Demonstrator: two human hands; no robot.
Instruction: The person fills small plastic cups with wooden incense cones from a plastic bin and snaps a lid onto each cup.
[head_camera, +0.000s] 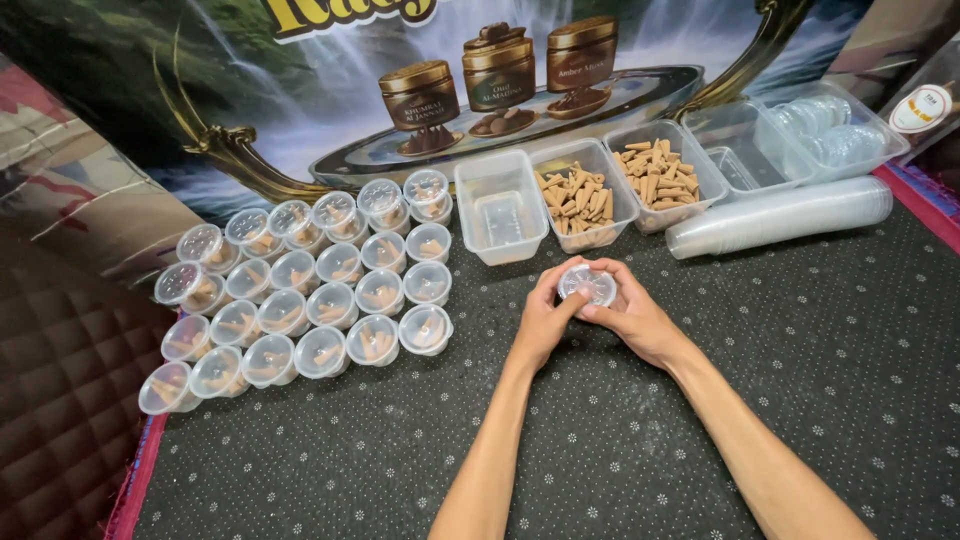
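Note:
Both hands meet at the middle of a dark dotted mat (760, 360) around one small clear plastic cup (588, 284) with a lid on top. My left hand (545, 318) grips its left side, thumb up on the lid. My right hand (632, 314) wraps the right side, fingers curled over the rim. Just behind the hands stand two clear tubs of brown cone-shaped pieces (578, 197) (655, 172) and an empty clear tub (499, 208).
Several lidded small cups holding brown cones (305, 300) stand in rows at the left. A lying stack of clear cups (780, 215) and a tray of loose lids (825, 130) sit back right. A printed banner with brown jars (497, 70) lines the back.

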